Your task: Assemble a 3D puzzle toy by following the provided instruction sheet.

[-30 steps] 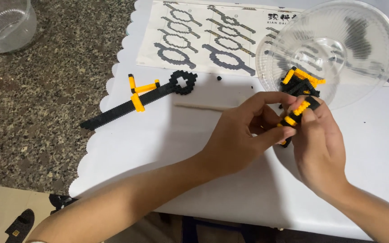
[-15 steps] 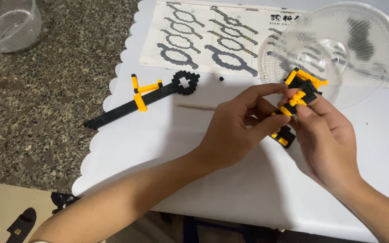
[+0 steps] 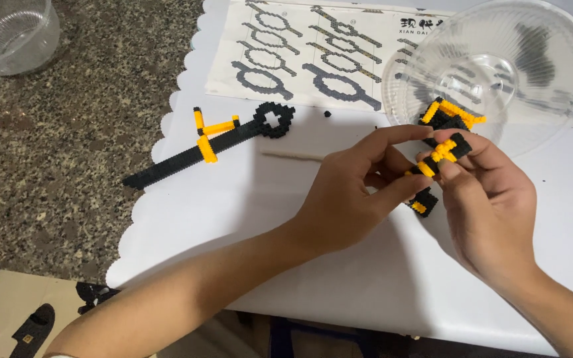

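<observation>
1. My left hand point(image 3: 353, 192) and right hand point(image 3: 489, 199) meet right of the frame's centre, both pinched on a small black-and-yellow brick piece point(image 3: 440, 154). My fingertips cover much of it, so I cannot make out its full shape.
2. A second black-and-yellow bit point(image 3: 423, 202) shows just below, between my hands. Whether it joins the held piece or lies on the sheet, I cannot tell.
3. Another black-and-yellow assembly point(image 3: 451, 116) sits just above my fingers, at the near rim of a clear ribbed plastic bowl point(image 3: 538, 79). The bowl blurs it, and I cannot tell if it lies under or beside the rim.
4. Left of centre, a long black brick sword point(image 3: 213, 142) with yellow bands lies on the white scalloped sheet point(image 3: 286, 265), well apart from my hands.
5. A thin pale stick point(image 3: 293, 156) lies just below its ring end.
6. The printed instruction sheet point(image 3: 313, 59) spreads along the top, partly under the bowl.
7. A second clear bowl point(image 3: 4, 33) is cut off in the upper left, on the speckled stone top point(image 3: 67, 166).
</observation>
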